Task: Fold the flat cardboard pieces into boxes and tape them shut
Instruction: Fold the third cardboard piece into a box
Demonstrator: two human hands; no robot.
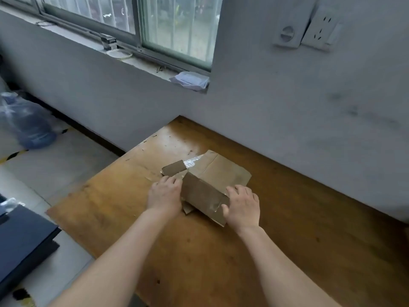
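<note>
In the middle of the table [298, 240], toward its 12 o'clock edge, a brown cardboard piece [223, 171] is seen partly folded. 1 long panel [202, 196] is raised on its near side, tilted, while the rest lies flat on the table behind it. At 10 o'clock of that panel a small flap [173, 168] sticks out, and a strip of shiny clear tape [193, 161] is seen on the cardboard just beside the flap.

The left hand [164, 194] is laid at the 9 o'clock end of the raised panel, fingers close together, their tips touching the cardboard by the flap; whether anything is gripped there cannot be told. The right hand [242, 204] is set on the 3 o'clock end of the panel, with fingers spread over its top edge and the thumb pressed on its near face, so that the end is pinched between them.

The table is pushed into a corner of grey wall [309, 103]. At 11 o'clock a window [155, 25] is set, with a pale packet [190, 80] on its sill. At 1 o'clock a white socket [321, 27] is fixed to the wall. At 9 o'clock, on the floor, a large blue water bottle [27, 125] is seen, and at 8 o'clock a dark flat object [20, 242].
</note>
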